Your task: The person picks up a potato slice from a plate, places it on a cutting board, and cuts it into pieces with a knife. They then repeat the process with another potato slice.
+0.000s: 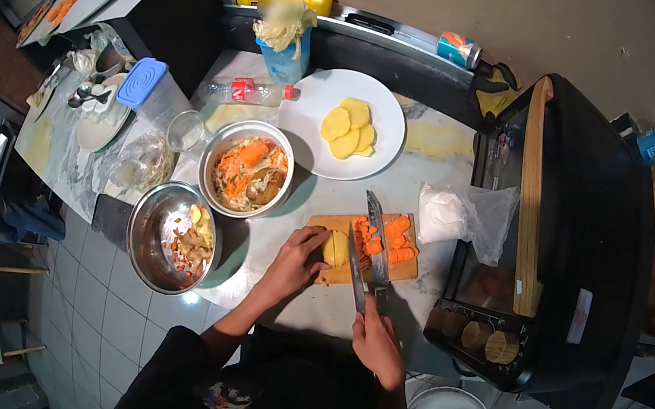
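Left hand (pixel 296 259) reaching forward, curled, palm down; right hand (pixel 378 347) nearer body, grip apparently closed.

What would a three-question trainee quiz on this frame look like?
1. True or false: the left hand steadies a potato on the wooden cutting board.
2. What lies on the white plate? A) carrot slices B) potato slices C) peels
3. Fill in: the right hand grips a ____.
Key: 1 true; 2 B; 3 knife.
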### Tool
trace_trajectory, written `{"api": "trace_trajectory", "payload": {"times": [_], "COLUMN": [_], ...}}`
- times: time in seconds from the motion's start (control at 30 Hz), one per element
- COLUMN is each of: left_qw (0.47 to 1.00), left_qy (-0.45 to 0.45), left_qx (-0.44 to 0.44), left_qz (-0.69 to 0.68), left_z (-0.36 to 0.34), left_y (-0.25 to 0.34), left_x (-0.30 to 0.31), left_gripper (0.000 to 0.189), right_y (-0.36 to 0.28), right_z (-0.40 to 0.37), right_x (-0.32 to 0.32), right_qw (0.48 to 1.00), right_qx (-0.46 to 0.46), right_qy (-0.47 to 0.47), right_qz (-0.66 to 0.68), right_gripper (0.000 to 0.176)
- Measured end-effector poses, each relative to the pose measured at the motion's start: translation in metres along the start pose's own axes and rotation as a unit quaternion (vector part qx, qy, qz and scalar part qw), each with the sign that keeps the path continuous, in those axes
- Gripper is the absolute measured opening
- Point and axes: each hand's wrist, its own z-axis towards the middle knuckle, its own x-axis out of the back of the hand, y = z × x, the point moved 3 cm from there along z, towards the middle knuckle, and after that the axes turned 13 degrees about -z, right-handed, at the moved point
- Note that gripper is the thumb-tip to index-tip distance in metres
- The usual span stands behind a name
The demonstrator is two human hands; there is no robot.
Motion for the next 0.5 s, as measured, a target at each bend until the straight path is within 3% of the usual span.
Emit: {"api": "trace_trajectory", "payload": {"times": [0.13, 0.4, 0.5], "left_qw": [0.999, 0.998, 0.998], "left_qy": [0.015, 0.035, 0.037], "left_qx": [0.007, -0.015, -0.006], "left_qz": [-0.031, -0.056, -0.057], "left_z": [-0.001, 0.001, -0.001], "left_y": [-0.001, 0.002, -0.002], "left_x": [0.000, 0.002, 0.001], "left_gripper": [0.059, 0.048, 0.052], "right_y": [-0.003, -0.019, -0.016], "right_z": [0.001, 0.008, 0.014], "right_x": [-0.010, -0.014, -0.022], "right_qw": [1.000, 0.998, 0.999], "right_qx": [-0.004, 0.023, 0.031], "right_qy": [-0.027, 0.030, 0.038], "right_qz": [-0.011, -0.053, -0.010], "right_gripper": [0.048, 0.048, 0.047]}}
